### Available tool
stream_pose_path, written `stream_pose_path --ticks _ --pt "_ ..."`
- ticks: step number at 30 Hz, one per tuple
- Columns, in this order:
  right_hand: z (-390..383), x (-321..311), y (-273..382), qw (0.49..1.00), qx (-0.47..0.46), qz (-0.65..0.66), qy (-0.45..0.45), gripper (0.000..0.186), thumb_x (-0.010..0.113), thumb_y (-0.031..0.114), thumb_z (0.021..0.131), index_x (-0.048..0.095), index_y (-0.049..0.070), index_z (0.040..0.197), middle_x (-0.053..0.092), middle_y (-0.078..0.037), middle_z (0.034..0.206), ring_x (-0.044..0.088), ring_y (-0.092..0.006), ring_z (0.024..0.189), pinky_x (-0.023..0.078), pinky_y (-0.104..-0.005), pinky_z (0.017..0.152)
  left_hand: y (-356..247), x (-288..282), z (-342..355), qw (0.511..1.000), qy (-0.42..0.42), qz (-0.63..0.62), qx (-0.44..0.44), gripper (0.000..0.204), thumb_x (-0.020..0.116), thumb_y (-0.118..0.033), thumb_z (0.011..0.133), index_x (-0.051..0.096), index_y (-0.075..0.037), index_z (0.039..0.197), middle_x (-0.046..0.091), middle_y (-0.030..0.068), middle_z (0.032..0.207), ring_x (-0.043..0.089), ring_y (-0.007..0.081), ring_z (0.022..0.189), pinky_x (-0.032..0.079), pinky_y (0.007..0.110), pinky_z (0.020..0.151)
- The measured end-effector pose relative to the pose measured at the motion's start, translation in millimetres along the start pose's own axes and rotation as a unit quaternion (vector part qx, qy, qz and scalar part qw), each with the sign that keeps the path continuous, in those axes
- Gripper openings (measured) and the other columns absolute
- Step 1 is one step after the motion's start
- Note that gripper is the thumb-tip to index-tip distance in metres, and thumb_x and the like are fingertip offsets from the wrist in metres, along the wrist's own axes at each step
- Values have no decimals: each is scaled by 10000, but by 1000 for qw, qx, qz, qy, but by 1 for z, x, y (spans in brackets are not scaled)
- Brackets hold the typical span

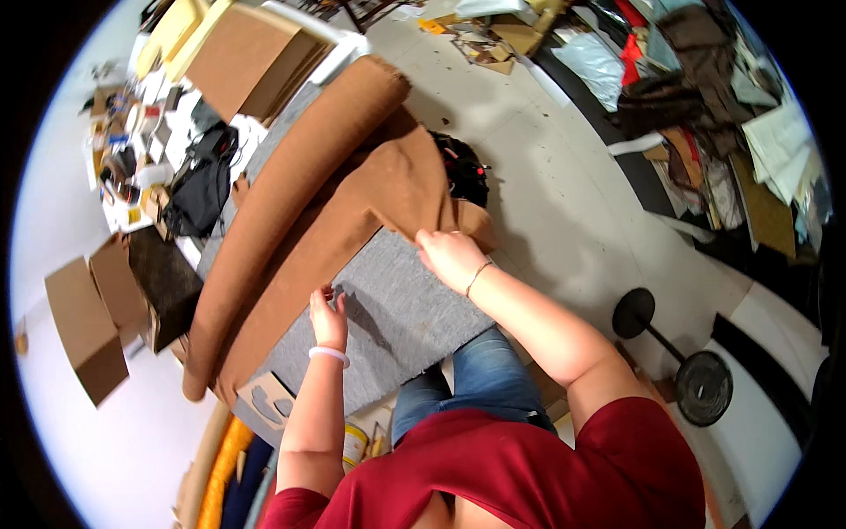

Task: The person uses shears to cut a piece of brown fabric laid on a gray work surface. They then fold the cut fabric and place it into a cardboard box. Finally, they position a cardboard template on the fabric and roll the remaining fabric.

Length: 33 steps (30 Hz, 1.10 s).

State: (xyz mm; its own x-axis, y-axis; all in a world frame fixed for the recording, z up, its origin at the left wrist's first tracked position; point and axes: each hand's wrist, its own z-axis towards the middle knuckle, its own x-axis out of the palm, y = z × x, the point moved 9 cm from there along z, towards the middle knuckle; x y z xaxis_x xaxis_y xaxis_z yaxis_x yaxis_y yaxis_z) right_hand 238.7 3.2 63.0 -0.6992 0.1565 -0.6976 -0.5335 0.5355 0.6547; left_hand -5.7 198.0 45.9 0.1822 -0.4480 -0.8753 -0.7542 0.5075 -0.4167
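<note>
A thick roll of brown fabric [286, 189] lies lengthwise on a grey felt-covered table [401, 304]. Its loose brown sheet [352, 207] spreads from the roll toward me, bunched into folds on the right. My right hand [449, 257] pinches the sheet's edge near the table's right side. Close to the near edge of the sheet, my left hand [329, 319] is raised with its fingers loosely curled and apart, and its shadow falls on the felt. Nothing shows in the left hand. A flat card template with cut-outs [264, 401] rests at the table's near left corner.
A stack of brown boards [251, 62] stands at the far end, with a black bag [201, 185] to the left. Open cardboard boxes [88, 309] are farther left. A metal stand with round discs [703, 388] is on the right floor. Heaped fabric scraps [687, 79] lie far right.
</note>
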Motion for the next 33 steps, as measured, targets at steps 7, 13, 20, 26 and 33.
stream_pose_path --ticks 7,13,20,26,33 --pt "-8 43 -44 979 111 -161 63 181 487 68 906 657 27 953 723 -195 920 723 -361 855 564 -503 753 78 -25 -72 983 3 -72 -169 520 764 -135 833 520 16 1266 555 220 1261 602 342 1104 501 423 957" --pt "-36 27 93 975 10 -156 -160 420 662 124 864 546 6 1249 599 -168 1103 596 -350 1036 493 -466 882 214 -130 -184 958 -135 -64 -245 589 767 -142 828 485 17 1320 545 236 1271 562 368 1153 463 441 996" --pt "-58 248 270 993 -17 75 92 318 689 190 876 632 -9 1117 675 -184 981 652 -359 935 528 -439 827 483 -194 -338 844 -275 -108 -449 655 740 -274 875 451 73 1350 509 263 1321 533 376 1197 438 442 1024" --pt "-142 457 436 945 -271 -65 173 432 759 192 770 596 60 1148 600 -111 1099 581 -297 1053 467 -412 927 671 -195 -365 885 -227 -46 -404 662 785 -297 825 505 61 1307 554 259 1262 545 394 1162 442 445 1012" --pt "-157 494 426 964 -164 -173 117 504 742 122 711 561 27 1172 596 -171 1060 577 -357 987 486 -449 881 729 -170 -324 900 -19 -236 -366 464 820 -284 797 635 9 1105 675 116 883 619 210 759 518 353 708"
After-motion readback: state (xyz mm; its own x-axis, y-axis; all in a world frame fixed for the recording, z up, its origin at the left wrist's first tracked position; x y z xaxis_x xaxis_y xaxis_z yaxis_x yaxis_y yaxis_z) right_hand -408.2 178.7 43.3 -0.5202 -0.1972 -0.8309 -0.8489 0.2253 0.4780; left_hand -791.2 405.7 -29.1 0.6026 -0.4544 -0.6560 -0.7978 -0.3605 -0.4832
